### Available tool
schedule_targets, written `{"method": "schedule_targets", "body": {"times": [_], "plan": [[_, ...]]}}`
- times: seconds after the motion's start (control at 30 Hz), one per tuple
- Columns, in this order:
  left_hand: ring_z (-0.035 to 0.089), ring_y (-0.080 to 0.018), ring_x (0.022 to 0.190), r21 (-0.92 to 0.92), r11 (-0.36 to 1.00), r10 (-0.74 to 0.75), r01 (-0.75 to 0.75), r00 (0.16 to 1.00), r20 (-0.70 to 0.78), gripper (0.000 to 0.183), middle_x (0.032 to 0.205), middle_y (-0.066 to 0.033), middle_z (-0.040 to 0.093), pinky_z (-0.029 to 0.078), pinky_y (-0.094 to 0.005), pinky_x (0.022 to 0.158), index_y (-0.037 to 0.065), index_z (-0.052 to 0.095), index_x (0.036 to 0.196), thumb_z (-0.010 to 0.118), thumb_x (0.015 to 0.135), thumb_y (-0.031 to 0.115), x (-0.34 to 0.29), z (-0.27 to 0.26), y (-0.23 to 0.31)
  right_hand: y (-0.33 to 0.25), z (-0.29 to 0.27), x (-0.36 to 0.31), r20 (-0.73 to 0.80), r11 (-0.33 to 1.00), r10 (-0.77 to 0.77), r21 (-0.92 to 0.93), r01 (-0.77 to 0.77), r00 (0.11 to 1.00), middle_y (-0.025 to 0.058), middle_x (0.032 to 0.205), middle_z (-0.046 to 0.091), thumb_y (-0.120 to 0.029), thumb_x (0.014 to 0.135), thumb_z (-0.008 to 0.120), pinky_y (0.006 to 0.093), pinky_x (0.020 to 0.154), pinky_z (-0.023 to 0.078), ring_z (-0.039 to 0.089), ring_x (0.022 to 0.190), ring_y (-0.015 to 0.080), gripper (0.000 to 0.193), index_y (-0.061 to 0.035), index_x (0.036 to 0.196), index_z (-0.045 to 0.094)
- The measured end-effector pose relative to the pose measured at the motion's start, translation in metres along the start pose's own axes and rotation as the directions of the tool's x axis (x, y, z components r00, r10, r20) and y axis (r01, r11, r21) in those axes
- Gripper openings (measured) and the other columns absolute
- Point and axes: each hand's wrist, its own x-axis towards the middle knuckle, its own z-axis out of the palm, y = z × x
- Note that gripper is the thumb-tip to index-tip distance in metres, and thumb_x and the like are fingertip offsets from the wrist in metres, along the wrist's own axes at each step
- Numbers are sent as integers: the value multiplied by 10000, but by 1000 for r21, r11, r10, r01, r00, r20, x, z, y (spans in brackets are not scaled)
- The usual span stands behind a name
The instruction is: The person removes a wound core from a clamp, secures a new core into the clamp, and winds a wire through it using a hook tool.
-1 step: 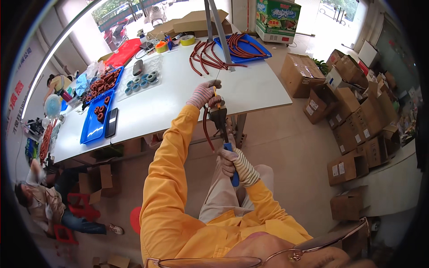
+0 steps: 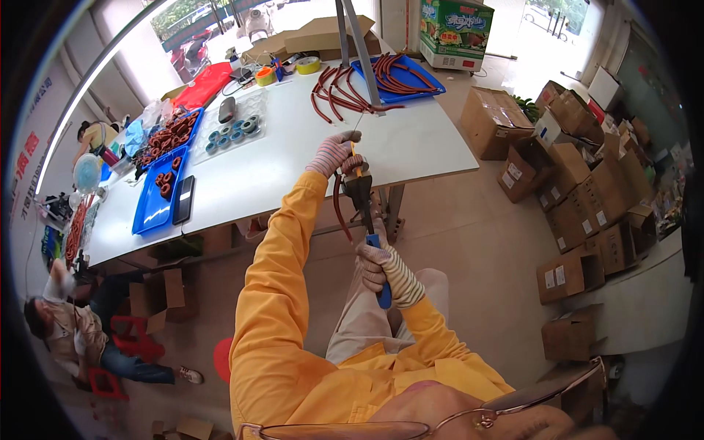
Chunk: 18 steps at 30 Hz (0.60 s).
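Observation:
My left hand [image 2: 334, 152], in a pink-and-white striped glove, is closed at the top of a small ring-shaped coil [image 2: 353, 164] wound with reddish-brown wire. A yellow-orange piece shows by its fingertips; the exact grip is partly hidden. From the coil a length of brown wire [image 2: 340, 209] hangs down on the left. Directly below the coil are the dark jaws of blue-handled pliers [image 2: 359, 192], touching it or very near. My right hand [image 2: 383, 273], in a striped glove, is wrapped around the blue handles over my lap.
A white table [image 2: 293, 158] carries a blue tray of wound rings [image 2: 155, 199], a phone [image 2: 184, 200], a clear pack of ring parts [image 2: 233, 136] and a blue tray of brown wires [image 2: 411, 79]. Cardboard boxes [image 2: 497, 123] line the right. Another person [image 2: 88, 330] sits at lower left.

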Motion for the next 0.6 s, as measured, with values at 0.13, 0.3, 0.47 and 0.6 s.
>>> {"method": "schedule_targets", "body": {"times": [0.13, 0.3, 0.47, 0.6], "plan": [[601, -307, 903, 559, 793, -85, 244, 952, -295, 338, 1012, -135, 645, 472, -358, 855, 77, 572, 1203, 526, 884, 179, -26, -2, 5, 8, 11, -47, 29, 990, 44, 136, -47, 999, -109, 558, 291, -247, 906, 573, 171, 341, 222, 270, 386, -3, 167, -129, 851, 468], [532, -351, 1010, 858, 492, 663, -147, 701, -260, 375, 1056, -138, 581, 453, -426, 867, 83, 518, 1214, 517, 842, 121, -103, 8, 37, 49, -6, -168, -30, 997, 65, 50, -63, 997, -99, 542, 290, -316, 862, 631, 192, 351, 196, 271, 378, 14, 274, -167, 752, 428], [556, -311, 1025, 662, -85, 442, -745, 567, 695, 481, 1043, -123, 569, 476, -385, 865, 134, 489, 1233, 576, 767, 54, -125, 44, 74, 78, -45, -235, -591, 819, 193, -343, -460, 783, -53, 509, 364, -238, 846, 589, 229, 361, 292, 363, 384, 67, 166, -135, 788, 472], [601, -284, 825, 760, -7, 118, -649, 755, 645, 513, 934, -97, 602, 513, -374, 695, 198, 486, 1240, 583, 768, 23, -91, 43, 107, 77, -53, -190, -346, 787, 12, -576, -223, 938, -28, 574, 432, -223, 829, 592, 236, 376, 316, 400, 413, 76, 158, -118, 876, 484]]}}
